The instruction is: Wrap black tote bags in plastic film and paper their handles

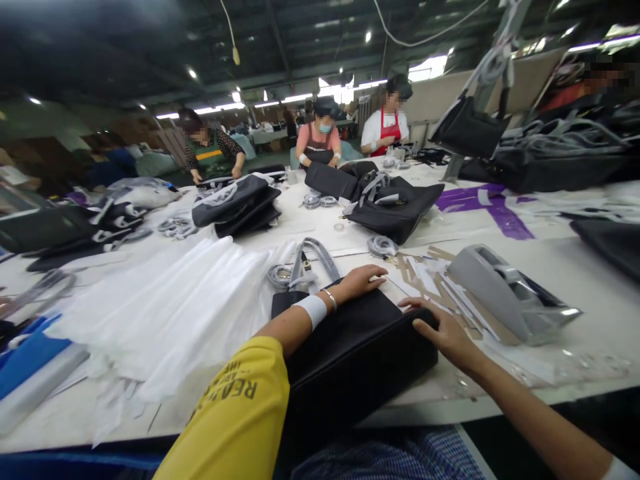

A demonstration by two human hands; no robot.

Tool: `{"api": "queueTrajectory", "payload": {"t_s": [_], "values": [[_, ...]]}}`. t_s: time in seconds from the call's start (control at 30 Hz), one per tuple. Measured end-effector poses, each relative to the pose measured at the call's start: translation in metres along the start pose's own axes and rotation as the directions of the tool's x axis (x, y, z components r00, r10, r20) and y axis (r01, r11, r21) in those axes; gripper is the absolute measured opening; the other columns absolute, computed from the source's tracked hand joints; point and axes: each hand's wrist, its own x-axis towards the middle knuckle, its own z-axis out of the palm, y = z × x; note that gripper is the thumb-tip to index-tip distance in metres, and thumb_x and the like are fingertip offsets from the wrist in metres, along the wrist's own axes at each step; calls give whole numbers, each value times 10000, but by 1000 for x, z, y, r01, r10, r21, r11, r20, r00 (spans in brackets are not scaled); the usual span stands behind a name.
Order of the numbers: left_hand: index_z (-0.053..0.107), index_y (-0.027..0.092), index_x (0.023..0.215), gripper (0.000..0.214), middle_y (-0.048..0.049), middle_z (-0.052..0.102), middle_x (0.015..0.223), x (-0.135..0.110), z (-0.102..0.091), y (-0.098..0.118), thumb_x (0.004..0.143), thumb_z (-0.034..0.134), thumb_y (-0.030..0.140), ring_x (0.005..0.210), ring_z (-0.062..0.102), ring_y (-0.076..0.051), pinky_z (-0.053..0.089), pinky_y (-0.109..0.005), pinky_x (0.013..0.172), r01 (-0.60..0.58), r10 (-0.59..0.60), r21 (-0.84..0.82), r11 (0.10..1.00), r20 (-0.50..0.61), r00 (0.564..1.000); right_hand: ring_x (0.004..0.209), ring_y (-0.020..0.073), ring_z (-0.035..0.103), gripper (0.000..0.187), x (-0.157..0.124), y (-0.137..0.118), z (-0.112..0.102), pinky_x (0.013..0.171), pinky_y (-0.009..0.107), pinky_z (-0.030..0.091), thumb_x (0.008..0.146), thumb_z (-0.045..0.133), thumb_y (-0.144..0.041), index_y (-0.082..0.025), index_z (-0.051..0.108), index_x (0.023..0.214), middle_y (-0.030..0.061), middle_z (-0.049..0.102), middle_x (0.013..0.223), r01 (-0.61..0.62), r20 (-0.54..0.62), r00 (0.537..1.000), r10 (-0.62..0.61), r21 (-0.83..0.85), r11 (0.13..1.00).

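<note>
A black handbag lies on its side at the table's front edge, its broad base panel turned toward me. Across its upper part reaches my left hand, fingers stretched out flat near the far edge. My right hand grips the bag's right corner, thumb on the near side and fingers over the edge. Grey-wrapped handles stand up behind the bag, with a coiled strap beside them.
White wrapping sheets are piled at left. On the right lie paper strips and a grey tape dispenser. Other black bags sit farther back, where several co-workers stand. A bag hangs from a post.
</note>
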Motion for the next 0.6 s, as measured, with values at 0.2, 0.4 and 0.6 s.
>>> {"api": "queueTrajectory", "payload": {"t_s": [0.2, 0.4, 0.6], "values": [[618, 163, 1281, 383, -119, 650, 1299, -39, -94, 31, 921, 585, 289, 1179, 612, -240, 446, -357, 1047, 126, -130, 36, 991, 162, 978, 735, 254, 677, 497, -4, 22, 19, 681, 343, 534, 817, 536, -673, -206, 690, 887, 44, 727, 779, -19, -186, 982, 15, -21, 1000], [633, 212, 1276, 469, -90, 717, 1168, -190, -166, 136, 970, 444, 514, 1078, 672, -257, 515, -396, 976, 582, -631, -354, 732, -29, 775, 670, 242, 684, 523, -2, 29, 24, 609, 306, 534, 782, 550, -713, -211, 694, 810, 47, 735, 739, 12, -268, 963, -9, 12, 1000], [508, 220, 1374, 641, -118, 568, 1406, -282, -61, 200, 848, 629, 565, 1331, 492, -322, 360, -483, 1138, 590, -802, -547, 594, -458, 383, 652, 276, 689, 636, -4, 33, 25, 581, 346, 531, 709, 525, -797, -202, 713, 832, 74, 724, 698, -113, -292, 952, 95, -45, 993]]}}
